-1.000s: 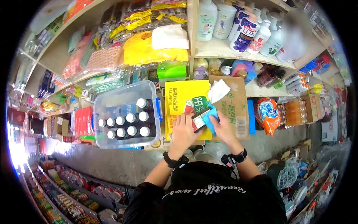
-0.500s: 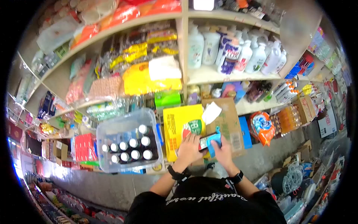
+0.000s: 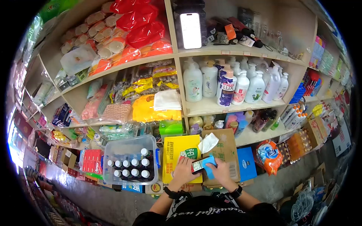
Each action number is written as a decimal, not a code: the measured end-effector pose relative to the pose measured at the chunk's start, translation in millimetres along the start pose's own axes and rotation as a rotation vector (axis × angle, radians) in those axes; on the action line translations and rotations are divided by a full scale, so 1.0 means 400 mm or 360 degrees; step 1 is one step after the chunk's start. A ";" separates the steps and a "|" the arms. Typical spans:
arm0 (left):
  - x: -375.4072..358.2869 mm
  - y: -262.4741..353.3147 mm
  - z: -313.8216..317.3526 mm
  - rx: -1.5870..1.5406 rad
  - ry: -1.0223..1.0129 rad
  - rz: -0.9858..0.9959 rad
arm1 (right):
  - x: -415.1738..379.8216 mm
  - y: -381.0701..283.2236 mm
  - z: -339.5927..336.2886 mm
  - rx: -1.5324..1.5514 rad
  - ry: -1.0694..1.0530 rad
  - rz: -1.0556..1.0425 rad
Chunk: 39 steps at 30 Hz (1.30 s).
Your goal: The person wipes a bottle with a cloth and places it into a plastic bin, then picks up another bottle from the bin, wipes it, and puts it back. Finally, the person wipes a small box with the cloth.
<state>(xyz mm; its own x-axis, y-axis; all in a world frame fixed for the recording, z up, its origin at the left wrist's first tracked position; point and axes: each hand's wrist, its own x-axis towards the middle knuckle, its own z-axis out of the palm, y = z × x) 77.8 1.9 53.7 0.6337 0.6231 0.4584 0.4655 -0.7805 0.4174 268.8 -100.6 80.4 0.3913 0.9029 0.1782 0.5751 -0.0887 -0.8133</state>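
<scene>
My left hand (image 3: 183,172) holds one end of a small dark-edged box with a red and white label (image 3: 197,165), above a yellow carton (image 3: 175,147). A blue cloth (image 3: 209,162) lies over the box's right end, and my right hand (image 3: 221,171) grips that cloth. Beneath and behind my right hand is a brown cardboard box (image 3: 227,145). A crumpled white tissue (image 3: 208,142) rests where the two cartons meet. Left of the yellow carton sits a clear plastic bin (image 3: 130,144) with several white-capped dark bottles (image 3: 135,173).
Shelves (image 3: 241,106) ahead hold pump bottles (image 3: 227,88) and yellow packets (image 3: 152,110). A lit phone (image 3: 190,31) stands upright on the upper shelf. To the right are a blue box (image 3: 246,164) and an orange bag (image 3: 269,156). Goods line the floor at both sides.
The view has tilted up, showing more of the upper shelves. The box's label now faces up more, and the blue cloth lies flatter across its right end. Both hands keep their hold.
</scene>
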 end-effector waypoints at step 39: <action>-0.020 0.014 -0.015 0.0051 -0.0067 -0.0139 | 0.043 0.094 0.128 0.0433 0.0046 0.0481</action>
<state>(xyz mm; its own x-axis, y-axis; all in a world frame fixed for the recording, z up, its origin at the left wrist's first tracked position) 71.6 -7.2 57.0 0.6149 0.6868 0.3876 0.5394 -0.7248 0.4286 260.3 -67.1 24.5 0.5356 0.8408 -0.0790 0.2217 -0.2303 -0.9475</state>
